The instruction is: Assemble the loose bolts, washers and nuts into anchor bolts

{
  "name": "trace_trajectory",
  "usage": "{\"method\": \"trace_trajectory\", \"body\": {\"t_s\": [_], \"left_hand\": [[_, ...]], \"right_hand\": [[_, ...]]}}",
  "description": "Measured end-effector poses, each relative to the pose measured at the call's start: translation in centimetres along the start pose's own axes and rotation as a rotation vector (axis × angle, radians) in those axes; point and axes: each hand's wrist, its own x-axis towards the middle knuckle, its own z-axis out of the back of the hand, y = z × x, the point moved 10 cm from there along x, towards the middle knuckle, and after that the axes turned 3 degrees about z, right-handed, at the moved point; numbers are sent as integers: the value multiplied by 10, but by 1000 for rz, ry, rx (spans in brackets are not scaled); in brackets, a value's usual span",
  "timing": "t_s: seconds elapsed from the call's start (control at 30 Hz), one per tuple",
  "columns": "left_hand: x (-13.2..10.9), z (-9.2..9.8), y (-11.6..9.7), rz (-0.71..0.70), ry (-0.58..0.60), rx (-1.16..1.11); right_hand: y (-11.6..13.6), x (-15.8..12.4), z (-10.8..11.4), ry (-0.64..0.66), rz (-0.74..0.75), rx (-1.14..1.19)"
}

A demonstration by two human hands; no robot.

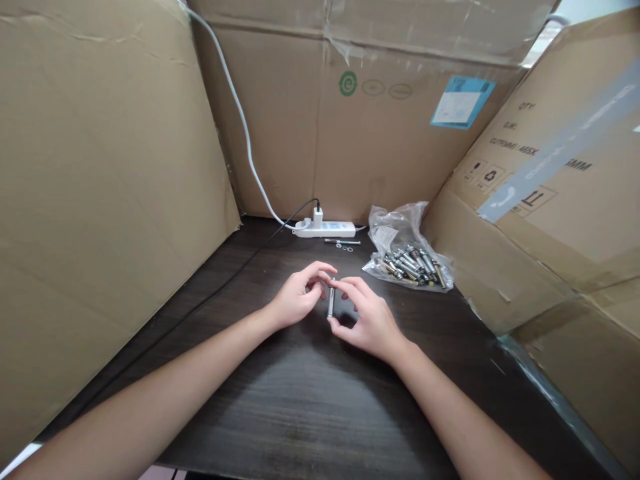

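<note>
A silver expansion bolt (331,303) stands nearly lengthwise between my hands, just over the dark table. My right hand (367,319) grips it end to end, thumb at the near end and index finger at the far end. Curled around the far end from the other side is my left hand (300,293), its fingertips at the bolt's tip. Whatever small part sits under those fingertips is partly hidden. Beyond the hands lie another bolt (343,242) and several small rings, apparently washers (345,249).
At the back right, a clear plastic bag (390,223) holds several more bolts (417,263). A white power strip (325,230) with a plugged-in charger sits against the rear cardboard. A black cable (220,287) crosses the table's left side. Cardboard walls (100,167) enclose three sides.
</note>
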Motion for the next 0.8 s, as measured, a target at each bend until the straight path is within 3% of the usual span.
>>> {"method": "trace_trajectory", "body": {"t_s": [0.23, 0.5, 0.7, 0.8], "left_hand": [[1, -7, 18, 178, 49, -226], [1, -15, 23, 269, 97, -309], [0, -22, 20, 259, 124, -320], [4, -10, 19, 197, 72, -208]], "right_hand": [[-4, 0, -1, 13, -40, -39], [-5, 1, 1, -15, -28, -48], [-7, 1, 2, -29, -41, -48], [-5, 1, 3, -30, -26, -34]]}}
